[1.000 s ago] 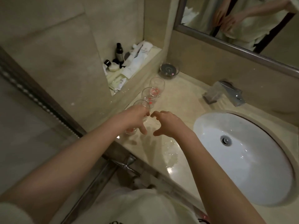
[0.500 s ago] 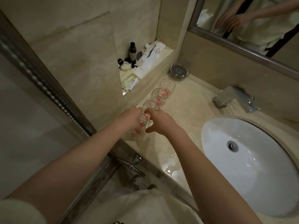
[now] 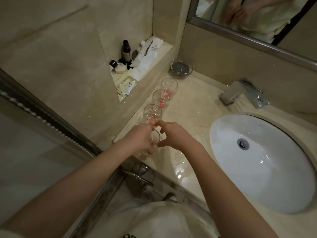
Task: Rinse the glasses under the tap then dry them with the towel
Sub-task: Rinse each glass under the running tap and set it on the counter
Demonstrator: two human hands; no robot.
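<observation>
Bare forearms, a pale cream top (image 3: 154,220) with dark lettering at its lower edge.

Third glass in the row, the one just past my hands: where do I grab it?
Wrap the bowl of the third glass from the sink side: it stands upright, the ledge wall blocks its far side, and neighbouring glasses crowd it along the row.

No readable text anywhere. White packets (image 3: 147,55) on the wall ledge carry small dark print and a logo, too blurred to read. The sachet (image 3: 127,84) at the ledge's front has a faint mark, illegible. Black lettering on the white garment (image 3: 154,224) at bottom edge is cut off, unreadable.
</observation>
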